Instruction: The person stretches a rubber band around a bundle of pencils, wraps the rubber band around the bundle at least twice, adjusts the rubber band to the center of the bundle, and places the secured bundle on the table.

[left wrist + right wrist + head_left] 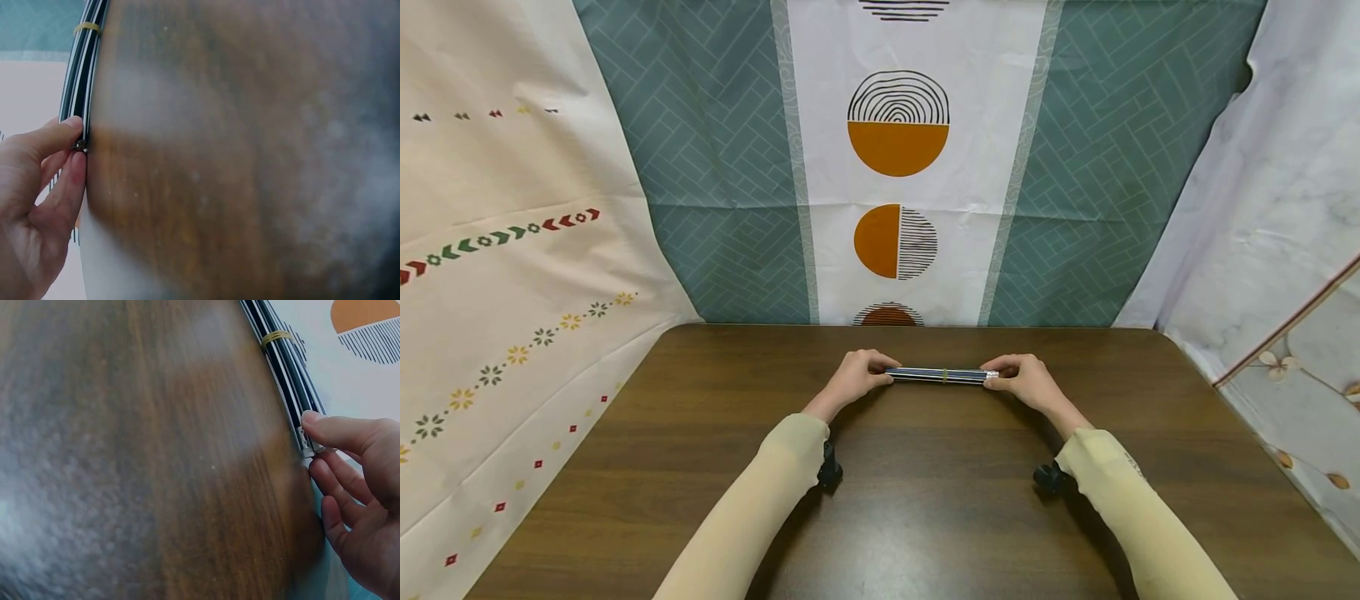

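A bundle of black-and-white striped pencils [937, 375], bound by a yellow rubber band [945, 376], lies crosswise on the brown table [925, 500]. My left hand [857, 375] pinches the bundle's left end, thumb and fingers curled round the tips. My right hand [1024, 379] pinches the right end at the white erasers. In the left wrist view the pencils [84, 75] run up from my fingertips [74, 131], with the band [87, 27] near the top. In the right wrist view the pencils [281, 369] and band [275, 337] lie beyond my thumb [331, 428].
Patterned cloths hang behind the table [898, 167] and at both sides [505, 275]. The table's far edge [917, 327] runs just past the bundle. Dark wrist camera mounts [829, 471] sit under both sleeves.
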